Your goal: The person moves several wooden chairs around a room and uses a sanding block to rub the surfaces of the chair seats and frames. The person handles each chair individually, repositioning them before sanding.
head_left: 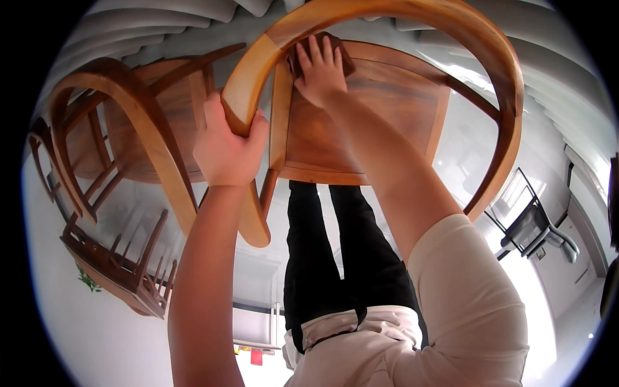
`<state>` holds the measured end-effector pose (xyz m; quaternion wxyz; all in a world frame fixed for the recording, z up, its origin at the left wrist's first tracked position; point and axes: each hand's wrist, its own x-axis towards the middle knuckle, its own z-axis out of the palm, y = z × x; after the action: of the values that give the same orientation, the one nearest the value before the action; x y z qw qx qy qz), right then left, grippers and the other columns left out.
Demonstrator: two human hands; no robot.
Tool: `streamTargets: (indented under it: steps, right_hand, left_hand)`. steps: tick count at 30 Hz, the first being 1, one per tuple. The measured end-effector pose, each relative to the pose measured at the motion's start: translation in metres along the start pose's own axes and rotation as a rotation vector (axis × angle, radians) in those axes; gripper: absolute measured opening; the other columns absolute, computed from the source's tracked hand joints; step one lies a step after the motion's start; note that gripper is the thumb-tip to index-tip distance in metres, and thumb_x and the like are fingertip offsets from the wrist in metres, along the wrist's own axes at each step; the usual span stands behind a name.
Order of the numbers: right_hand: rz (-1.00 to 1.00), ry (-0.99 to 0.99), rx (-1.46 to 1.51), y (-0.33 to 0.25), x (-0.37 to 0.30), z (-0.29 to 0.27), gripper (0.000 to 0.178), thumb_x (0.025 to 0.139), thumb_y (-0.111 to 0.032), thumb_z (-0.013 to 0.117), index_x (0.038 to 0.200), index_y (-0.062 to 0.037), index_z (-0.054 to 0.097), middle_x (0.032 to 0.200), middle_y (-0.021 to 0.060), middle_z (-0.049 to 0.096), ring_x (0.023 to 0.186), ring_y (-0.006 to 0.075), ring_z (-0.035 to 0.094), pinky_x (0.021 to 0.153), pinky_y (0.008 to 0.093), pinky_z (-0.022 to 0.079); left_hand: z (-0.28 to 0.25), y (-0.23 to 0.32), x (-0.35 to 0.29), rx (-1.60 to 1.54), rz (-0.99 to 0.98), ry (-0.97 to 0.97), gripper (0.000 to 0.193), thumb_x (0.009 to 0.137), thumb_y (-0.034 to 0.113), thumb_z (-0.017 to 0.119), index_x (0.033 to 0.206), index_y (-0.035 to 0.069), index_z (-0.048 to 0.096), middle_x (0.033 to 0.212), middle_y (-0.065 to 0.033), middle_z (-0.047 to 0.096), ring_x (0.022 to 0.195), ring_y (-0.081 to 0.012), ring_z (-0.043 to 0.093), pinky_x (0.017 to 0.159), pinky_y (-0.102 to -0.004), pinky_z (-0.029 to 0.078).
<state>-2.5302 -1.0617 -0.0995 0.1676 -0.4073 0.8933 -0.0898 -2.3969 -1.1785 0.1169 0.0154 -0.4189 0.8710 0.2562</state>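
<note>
A wooden chair (380, 122) with a reddish-brown seat and a curved, lighter wood rail (509, 135) stands right in front of me. My left hand (231, 148) is closed round the left arm of that rail, its thumb on the inner side. Inside the curve, my right hand (322, 74) lies flat with fingers spread on a dark brown cloth (346, 57). The cloth rests at the far left corner of the seat, partly covered by the hand.
A second wooden chair (122, 84) with a curved rail stands close on the left. Lower left is a dark wooden piece of furniture (119, 274) with a green plant (87, 278) beside it. Pale curtains (148, 22) hang beyond, and a black-framed chair (538, 229) stands at right.
</note>
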Motion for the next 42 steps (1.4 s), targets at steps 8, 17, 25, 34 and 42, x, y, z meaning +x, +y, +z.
streamTargets:
  steps: [8, 17, 25, 34, 42]
  right_hand:
    - [-0.419, -0.365, 0.022, -0.030, -0.141, 0.013, 0.074, 0.091, -0.038, 0.063, 0.156, -0.0197, 0.033, 0.167, 0.0074, 0.018, 0.153, 0.0323, 0.016, 0.124, 0.0503, 0.014]
    - [-0.054, -0.245, -0.200, 0.128, -0.164, -0.035, 0.080, 0.084, -0.032, 0.064, 0.157, -0.0216, 0.031, 0.167, 0.0095, 0.018, 0.153, 0.0352, 0.016, 0.122, 0.0531, 0.020]
    - [0.407, 0.081, -0.037, 0.095, -0.110, 0.009, 0.085, 0.085, -0.039, 0.052, 0.161, -0.0148, 0.021, 0.167, 0.0205, 0.009, 0.153, 0.0456, 0.006, 0.121, 0.0603, 0.006]
    - [-0.122, -0.160, 0.001, -0.044, -0.035, 0.023, 0.072, 0.096, -0.044, 0.050, 0.159, -0.0197, 0.026, 0.168, 0.0115, 0.010, 0.155, 0.0364, 0.004, 0.124, 0.0554, 0.006]
    - [-0.374, -0.339, 0.254, -0.066, -0.142, 0.026, 0.065, 0.092, -0.031, 0.061, 0.153, -0.0226, 0.040, 0.166, 0.0063, 0.021, 0.153, 0.0297, 0.016, 0.124, 0.0490, 0.015]
  left_hand:
    - [-0.004, -0.016, 0.001, 0.038, 0.045, 0.041, 0.058, 0.080, 0.035, 0.074, 0.128, 0.009, 0.052, 0.104, -0.0154, 0.068, 0.092, -0.0391, 0.066, 0.076, -0.0471, 0.054]
    - [-0.012, -0.036, 0.009, 0.018, 0.038, 0.048, 0.058, 0.079, 0.036, 0.074, 0.127, 0.012, 0.052, 0.108, -0.0142, 0.068, 0.089, -0.0388, 0.068, 0.072, -0.0483, 0.055]
    - [-0.014, -0.030, 0.009, 0.004, 0.009, 0.007, 0.058, 0.079, 0.035, 0.074, 0.127, 0.012, 0.051, 0.107, -0.0125, 0.067, 0.095, -0.0378, 0.066, 0.077, -0.0479, 0.055]
    - [-0.007, -0.024, 0.008, 0.042, 0.063, 0.022, 0.060, 0.078, 0.036, 0.075, 0.127, 0.010, 0.052, 0.109, -0.0123, 0.066, 0.099, -0.0376, 0.064, 0.079, -0.0465, 0.054]
    - [-0.005, -0.028, 0.009, 0.057, 0.071, 0.053, 0.059, 0.079, 0.036, 0.074, 0.128, 0.010, 0.052, 0.108, -0.0127, 0.067, 0.097, -0.0374, 0.065, 0.077, -0.0478, 0.055]
